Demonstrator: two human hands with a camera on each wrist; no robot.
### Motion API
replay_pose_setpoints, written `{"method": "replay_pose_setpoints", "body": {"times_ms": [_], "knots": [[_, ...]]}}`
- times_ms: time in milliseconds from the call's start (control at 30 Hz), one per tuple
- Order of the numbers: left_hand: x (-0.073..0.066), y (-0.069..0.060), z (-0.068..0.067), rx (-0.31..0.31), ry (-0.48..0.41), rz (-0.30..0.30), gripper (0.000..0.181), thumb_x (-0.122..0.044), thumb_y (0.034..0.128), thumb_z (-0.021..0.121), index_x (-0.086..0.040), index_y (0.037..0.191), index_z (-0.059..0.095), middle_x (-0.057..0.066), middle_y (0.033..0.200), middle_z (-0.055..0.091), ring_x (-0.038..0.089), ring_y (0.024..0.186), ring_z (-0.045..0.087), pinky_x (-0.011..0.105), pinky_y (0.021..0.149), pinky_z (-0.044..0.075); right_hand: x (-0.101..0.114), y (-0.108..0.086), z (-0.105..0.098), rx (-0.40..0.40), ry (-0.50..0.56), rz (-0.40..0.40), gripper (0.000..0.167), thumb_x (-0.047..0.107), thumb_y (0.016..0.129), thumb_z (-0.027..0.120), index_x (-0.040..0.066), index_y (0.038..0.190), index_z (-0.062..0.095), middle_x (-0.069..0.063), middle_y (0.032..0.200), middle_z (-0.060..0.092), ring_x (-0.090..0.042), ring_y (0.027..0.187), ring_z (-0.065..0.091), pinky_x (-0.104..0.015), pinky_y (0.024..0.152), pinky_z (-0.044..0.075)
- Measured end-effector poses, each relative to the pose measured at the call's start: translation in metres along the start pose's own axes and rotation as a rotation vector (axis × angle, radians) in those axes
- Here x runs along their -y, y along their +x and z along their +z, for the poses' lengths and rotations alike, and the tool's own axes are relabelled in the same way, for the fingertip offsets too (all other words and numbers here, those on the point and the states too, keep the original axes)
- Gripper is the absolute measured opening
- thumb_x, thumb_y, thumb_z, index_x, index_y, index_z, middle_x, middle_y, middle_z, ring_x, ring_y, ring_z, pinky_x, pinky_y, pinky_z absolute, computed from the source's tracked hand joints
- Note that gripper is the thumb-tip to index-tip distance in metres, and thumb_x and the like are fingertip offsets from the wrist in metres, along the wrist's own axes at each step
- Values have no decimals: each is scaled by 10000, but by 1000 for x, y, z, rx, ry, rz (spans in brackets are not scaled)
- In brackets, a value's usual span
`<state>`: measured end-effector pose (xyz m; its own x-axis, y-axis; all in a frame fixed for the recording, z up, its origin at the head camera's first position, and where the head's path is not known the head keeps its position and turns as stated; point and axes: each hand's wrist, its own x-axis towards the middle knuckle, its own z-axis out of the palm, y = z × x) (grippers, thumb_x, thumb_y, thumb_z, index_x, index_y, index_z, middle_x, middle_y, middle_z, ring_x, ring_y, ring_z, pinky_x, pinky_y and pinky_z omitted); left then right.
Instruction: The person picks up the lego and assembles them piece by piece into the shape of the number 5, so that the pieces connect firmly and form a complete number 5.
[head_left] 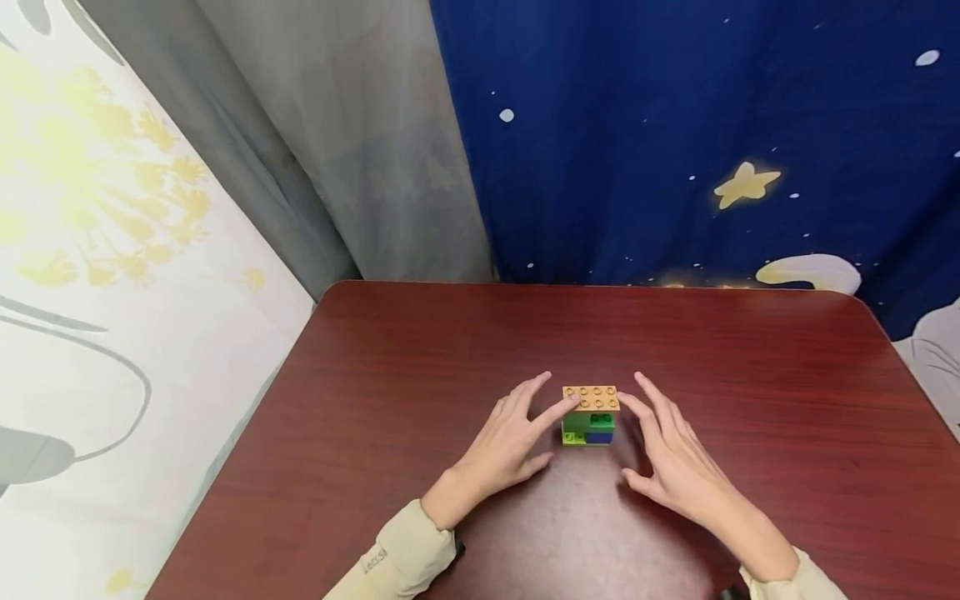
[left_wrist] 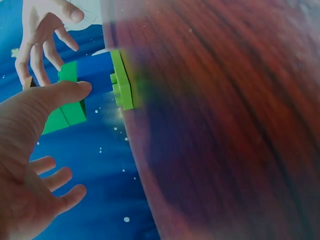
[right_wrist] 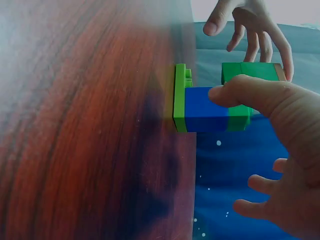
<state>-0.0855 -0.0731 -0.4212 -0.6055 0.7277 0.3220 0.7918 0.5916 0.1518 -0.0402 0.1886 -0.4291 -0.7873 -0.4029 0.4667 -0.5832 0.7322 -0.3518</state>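
A small stack of toy building bricks stands upright on the table. At its base is a lime-green plate (head_left: pixel 574 438), with a blue brick (right_wrist: pixel 206 109) on one end. Green bricks (head_left: pixel 576 422) sit higher up, and an orange-tan studded brick (head_left: pixel 604 392) tops the stack. My left hand (head_left: pixel 498 446) is spread at the left, its index fingertip at the tan brick's left part. On the other side my right hand (head_left: pixel 678 462) has its fingers extended, the index fingertip by the tan brick's right edge. Whether that fingertip touches is hard to tell. Neither hand grips the stack.
The reddish-brown wooden table (head_left: pixel 420 358) extends around the stack. A grey curtain (head_left: pixel 360 150) and a blue star-patterned curtain (head_left: pixel 615 150) hang behind its far edge. White printed fabric (head_left: pixel 150 358) hangs along the left side.
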Motion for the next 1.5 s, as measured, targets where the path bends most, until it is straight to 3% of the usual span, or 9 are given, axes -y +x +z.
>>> {"method": "replay_pose_setpoints", "body": {"times_ms": [533,800,1000,1300,1400,1500], "knots": [[7,12,17,39,-35,-44,1133,-225,680,840,-241,1505,64,133,1535,-7,306,1301,299,466,971,366,-21,12,20,1,-63,-38,1264,254,482,912,26,1470,158,-239,1502,82,-455,1237,295,-607,904,331],[11,23,24,43,43,-55,1244,-307,627,861,-155,1498,-15,191,1519,38,298,1325,253,485,976,329,-28,19,25,3,-59,-39,1283,219,474,924,26,1474,143,-228,1508,67,-450,1244,287,-605,898,346],[17,34,26,49,92,-106,1283,-439,593,859,-201,1500,-16,166,1520,77,312,1311,264,506,985,315,-33,28,29,14,-23,-9,1325,277,461,931,19,1473,116,-206,1516,58,-452,1216,320,-629,897,326],[26,52,29,90,89,-163,1467,-654,448,820,-185,1489,-101,138,1514,133,292,1313,263,653,988,188,-45,44,29,97,50,36,1305,392,481,896,11,1464,127,-172,1520,40,-424,1242,297,-639,911,300],[29,55,27,118,52,-173,1475,-655,439,822,-166,1489,-92,132,1514,135,291,1318,256,652,983,202,-49,49,27,147,75,51,1293,441,495,879,14,1462,134,-143,1526,32,-407,1258,287,-645,914,291],[33,60,24,171,-40,-176,1446,-625,457,835,-172,1492,-68,133,1509,134,290,1337,213,633,979,239,-52,54,24,212,106,80,1289,468,512,871,6,1458,126,-146,1520,41,-412,1266,272,-653,916,284]]}}
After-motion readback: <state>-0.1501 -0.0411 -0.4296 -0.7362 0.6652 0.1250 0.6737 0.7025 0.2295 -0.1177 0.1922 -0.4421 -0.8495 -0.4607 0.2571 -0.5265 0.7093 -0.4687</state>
